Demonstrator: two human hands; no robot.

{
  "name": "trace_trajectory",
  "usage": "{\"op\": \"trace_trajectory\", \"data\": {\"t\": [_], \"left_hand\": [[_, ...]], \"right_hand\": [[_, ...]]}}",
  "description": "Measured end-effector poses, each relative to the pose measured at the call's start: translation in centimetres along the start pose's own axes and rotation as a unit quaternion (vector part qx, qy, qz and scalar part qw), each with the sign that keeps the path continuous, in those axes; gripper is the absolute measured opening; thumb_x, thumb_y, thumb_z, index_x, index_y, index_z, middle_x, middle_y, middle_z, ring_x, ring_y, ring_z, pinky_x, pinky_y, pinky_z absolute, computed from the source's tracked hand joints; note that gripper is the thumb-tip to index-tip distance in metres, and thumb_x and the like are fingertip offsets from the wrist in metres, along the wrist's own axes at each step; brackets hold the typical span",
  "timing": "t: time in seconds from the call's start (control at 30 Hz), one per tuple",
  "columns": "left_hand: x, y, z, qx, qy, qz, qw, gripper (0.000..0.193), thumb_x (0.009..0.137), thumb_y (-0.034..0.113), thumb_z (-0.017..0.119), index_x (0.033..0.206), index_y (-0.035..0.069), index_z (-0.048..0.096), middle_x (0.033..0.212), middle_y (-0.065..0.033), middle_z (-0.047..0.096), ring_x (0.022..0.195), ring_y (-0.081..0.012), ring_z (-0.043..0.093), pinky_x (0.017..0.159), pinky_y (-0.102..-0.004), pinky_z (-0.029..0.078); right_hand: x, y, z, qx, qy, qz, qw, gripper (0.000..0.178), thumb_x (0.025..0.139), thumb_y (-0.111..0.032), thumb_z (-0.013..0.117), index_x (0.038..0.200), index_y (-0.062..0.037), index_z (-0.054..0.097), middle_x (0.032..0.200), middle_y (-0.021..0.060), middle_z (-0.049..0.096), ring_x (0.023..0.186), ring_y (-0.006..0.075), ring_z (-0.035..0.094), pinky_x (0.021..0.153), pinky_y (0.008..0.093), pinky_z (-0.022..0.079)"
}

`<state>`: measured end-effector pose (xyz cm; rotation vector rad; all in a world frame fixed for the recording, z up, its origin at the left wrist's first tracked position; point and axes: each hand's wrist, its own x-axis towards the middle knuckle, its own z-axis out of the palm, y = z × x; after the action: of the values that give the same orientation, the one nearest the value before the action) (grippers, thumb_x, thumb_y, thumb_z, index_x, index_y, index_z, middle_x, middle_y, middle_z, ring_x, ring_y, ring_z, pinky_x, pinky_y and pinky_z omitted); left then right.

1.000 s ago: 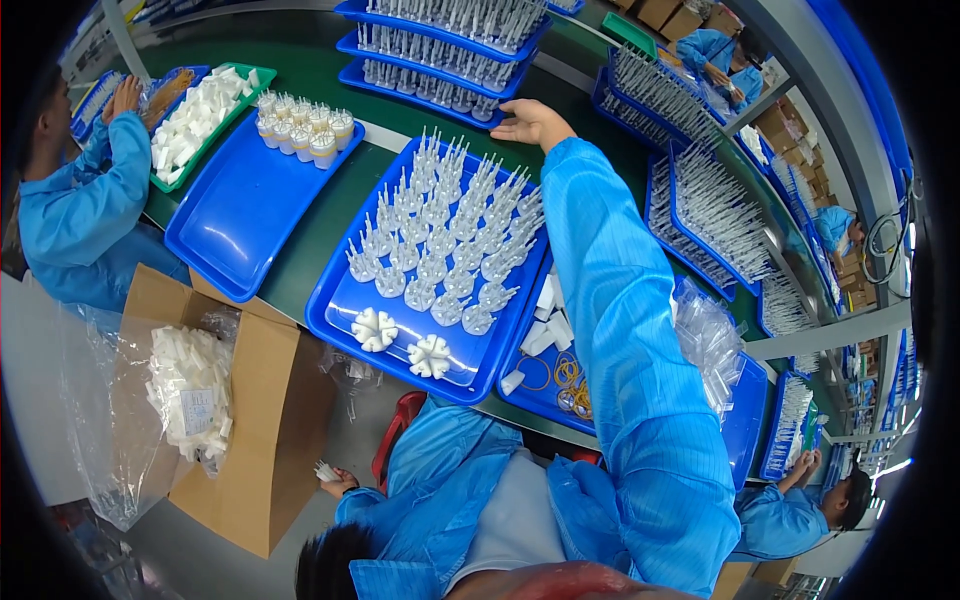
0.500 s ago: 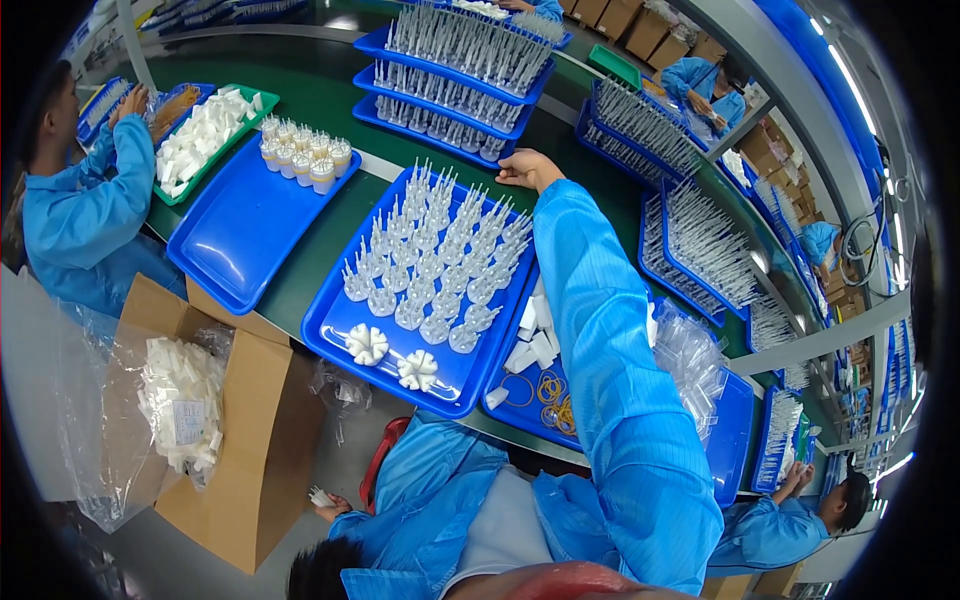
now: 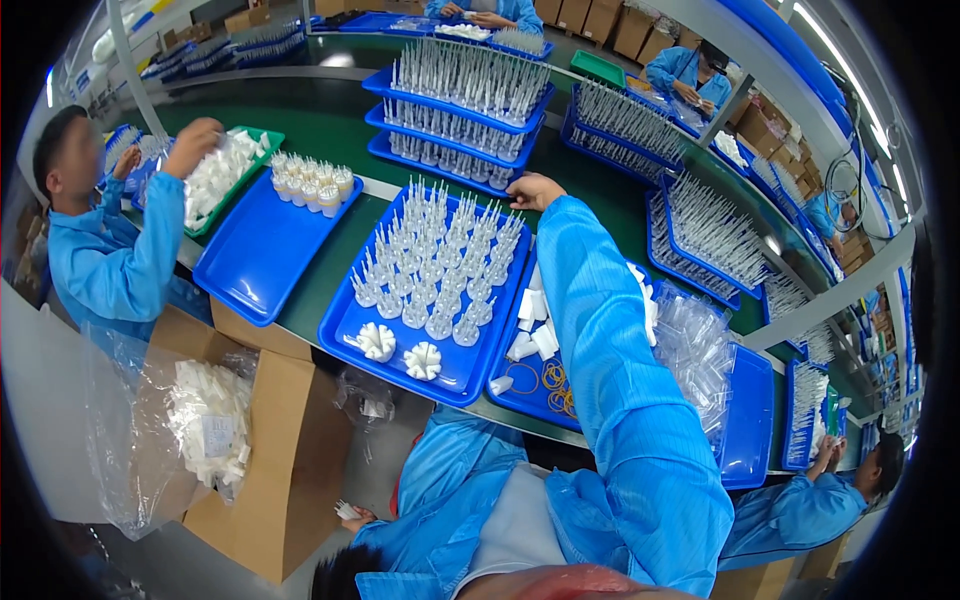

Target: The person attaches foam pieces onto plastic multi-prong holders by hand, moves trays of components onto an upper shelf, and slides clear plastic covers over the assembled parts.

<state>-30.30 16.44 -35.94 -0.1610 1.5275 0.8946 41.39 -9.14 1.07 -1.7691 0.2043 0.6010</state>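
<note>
My right hand (image 3: 536, 191) reaches far across the bench, its fingers closed at the near right corner of the lowest blue tray in a stack (image 3: 452, 165). The stacked trays carry upright clear plastic pieces with thin tips. Just nearer lies a blue tray (image 3: 440, 384) with rows of similar clear clusters (image 3: 440, 262) and two white, segmented round bundles, one of them a white bundle (image 3: 422, 361) at its near edge. Low beside my lap, my left hand (image 3: 356, 517) is closed around a few small, whitish, thin-tipped pieces; their exact kind is too small to tell.
Right of the near tray, another blue tray holds white blocks (image 3: 545, 340) and yellow rubber bands (image 3: 556, 380), partly behind my arm. Clear plastic tubes (image 3: 690, 350) are heaped farther right. An open carton (image 3: 300, 470) stands at left, below a blue tray (image 3: 262, 270). Co-workers sit around.
The whole view has shifted slightly. My right hand stays at the stack's corner and my left stays low. The co-worker at left has raised a hand over the green tray of white pieces.
</note>
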Motion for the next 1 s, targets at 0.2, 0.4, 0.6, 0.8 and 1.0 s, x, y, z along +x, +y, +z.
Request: {"op": "trace_trajectory", "data": {"t": [0.2,0.4,0.6,0.8,1.0], "left_hand": [[-2.0,0.9,0.8,0.003,-0.035,0.008,0.999,0.036,0.084,0.043,0.049,0.104,0.014,0.057,0.082,-0.002,0.058,0.056,-0.0124,0.054,0.046,-0.0195,0.046],[-3.1,0.9,1.8,0.029,-0.071,0.008,0.997,0.036,0.084,0.043,0.049,0.103,0.014,0.057,0.081,-0.0018,0.058,0.055,-0.0123,0.054,0.045,-0.0196,0.046],[-4.6,0.1,3.5,0.07,-0.106,0.004,0.992,0.035,0.084,0.043,0.049,0.103,0.014,0.057,0.081,-0.0016,0.058,0.055,-0.0123,0.054,0.045,-0.0197,0.045],[-4.8,-0.3,3.0,0.127,-0.127,-0.006,0.984,0.035,0.084,0.043,0.048,0.102,0.014,0.057,0.08,-0.0015,0.058,0.054,-0.0123,0.053,0.045,-0.0198,0.045],[-4.0,0.3,1.1,0.167,-0.137,-0.004,0.976,0.035,0.084,0.042,0.048,0.102,0.014,0.057,0.08,-0.0013,0.057,0.054,-0.0122,0.053,0.044,-0.0199,0.044]], "right_hand": [[-1.7,1.1,-1.0,-0.027,0.009,0.007,1.0,0.032,0.069,0.001,0.065,0.098,-0.0073,0.053,0.078,0.0043,0.051,0.064,0.0138,0.049,0.062,0.0356,0.056],[-2.8,1.9,-3.3,-0.071,0.014,-0.01,0.997,0.032,0.073,-0.002,0.064,0.104,-0.0059,0.054,0.076,0.0029,0.054,0.058,0.0109,0.049,0.064,0.0327,0.054],[-5.6,2.5,-6.2,-0.05,0.07,-0.002,0.996,0.073,0.077,-0.005,0.064,0.138,-0.0062,0.025,0.094,0.0098,0.062,0.074,0.0157,0.057,0.074,0.0362,0.052],[-8.9,0.1,-10.8,-0.066,0.123,-0.017,0.99,0.072,0.082,-0.013,0.06,0.142,-0.0132,0.018,0.11,0.0109,0.059,0.092,0.0218,0.058,0.081,0.0397,0.049],[-11.3,-1.5,-12.2,-0.024,0.217,-0.031,0.975,0.058,0.084,-0.015,0.06,0.135,-0.0113,0.033,0.13,0.011,0.043,0.101,0.0244,0.055,0.082,0.0375,0.051]]}}
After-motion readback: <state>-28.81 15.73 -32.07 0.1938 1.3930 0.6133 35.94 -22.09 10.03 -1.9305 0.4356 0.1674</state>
